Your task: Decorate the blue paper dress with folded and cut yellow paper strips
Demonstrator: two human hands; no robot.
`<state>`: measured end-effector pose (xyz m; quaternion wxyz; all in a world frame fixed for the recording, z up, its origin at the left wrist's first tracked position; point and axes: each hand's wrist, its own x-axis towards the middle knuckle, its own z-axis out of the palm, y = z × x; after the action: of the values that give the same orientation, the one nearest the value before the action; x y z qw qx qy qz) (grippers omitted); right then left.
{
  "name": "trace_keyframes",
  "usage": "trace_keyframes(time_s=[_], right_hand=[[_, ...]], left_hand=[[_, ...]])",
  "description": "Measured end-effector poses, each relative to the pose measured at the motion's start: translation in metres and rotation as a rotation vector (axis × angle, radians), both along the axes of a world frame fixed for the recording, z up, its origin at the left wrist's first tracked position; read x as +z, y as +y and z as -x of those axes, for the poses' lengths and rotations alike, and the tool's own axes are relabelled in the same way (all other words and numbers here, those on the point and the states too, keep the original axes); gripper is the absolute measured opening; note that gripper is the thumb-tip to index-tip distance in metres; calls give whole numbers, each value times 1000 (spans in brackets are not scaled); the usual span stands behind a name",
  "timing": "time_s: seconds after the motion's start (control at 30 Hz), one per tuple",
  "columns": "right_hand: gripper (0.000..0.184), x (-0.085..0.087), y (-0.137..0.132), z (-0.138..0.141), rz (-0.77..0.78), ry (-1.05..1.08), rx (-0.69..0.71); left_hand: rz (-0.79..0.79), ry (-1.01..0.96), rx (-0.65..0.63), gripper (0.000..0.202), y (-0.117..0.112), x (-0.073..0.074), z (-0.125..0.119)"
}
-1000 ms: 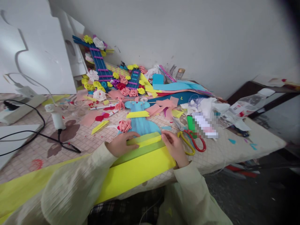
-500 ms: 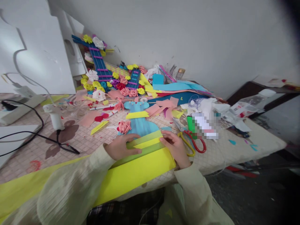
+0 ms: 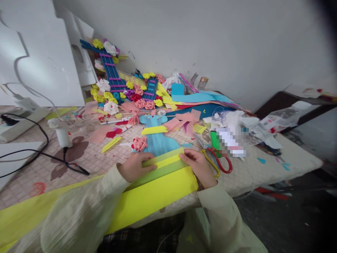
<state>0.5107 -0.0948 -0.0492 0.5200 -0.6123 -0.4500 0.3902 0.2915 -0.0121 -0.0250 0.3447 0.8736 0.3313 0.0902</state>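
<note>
A long sheet of yellow crepe paper (image 3: 158,200) lies along the table's near edge and runs off to the left. Its far edge is turned over into a narrow folded strip, bright yellow between duller green-yellow bands. My left hand (image 3: 137,167) pinches this strip at its left part, thumb on top. At the strip's right end, my right hand (image 3: 200,168) grips it between thumb and fingers. Just beyond lies a blue paper guitar shape (image 3: 162,144), with a pink paper rose (image 3: 139,144) and a yellow paper band (image 3: 154,130) on it.
Scissors with red and yellow handles (image 3: 223,163) lie right of my right hand. A white glue gun (image 3: 61,135) stands at left by black cables. Decorated paper guitars (image 3: 113,72) lean at the back among paper flowers. Blue paper strips (image 3: 200,96) and pink scraps (image 3: 188,121) lie behind.
My left thumb has drawn back slightly leftward along the fold. The bright yellow folded band now shows longer and flatter between my hands. My right hand keeps nearly the same place.
</note>
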Motion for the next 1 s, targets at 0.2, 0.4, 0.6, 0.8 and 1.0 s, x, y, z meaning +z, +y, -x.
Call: trace_keyframes(time_s=[0.2,0.4,0.6,0.8,1.0], right_hand=[[23,0,0,2,-9,-46,-39],[23,-2,0,0,-46,-81,-36],[22,-4,1,-1,-70,-85,-41],[24,-6,2,0,-83,-70,-41],[23,-3,3,2,-89,-64,-52]], left_hand=[[67,-18,7,27,2,4,0],[106,-40,-24,24,4,9,1],[108,-20,-19,24,4,13,3],[109,8,-26,27,1,16,4],[114,15,-23,31,0,19,3]])
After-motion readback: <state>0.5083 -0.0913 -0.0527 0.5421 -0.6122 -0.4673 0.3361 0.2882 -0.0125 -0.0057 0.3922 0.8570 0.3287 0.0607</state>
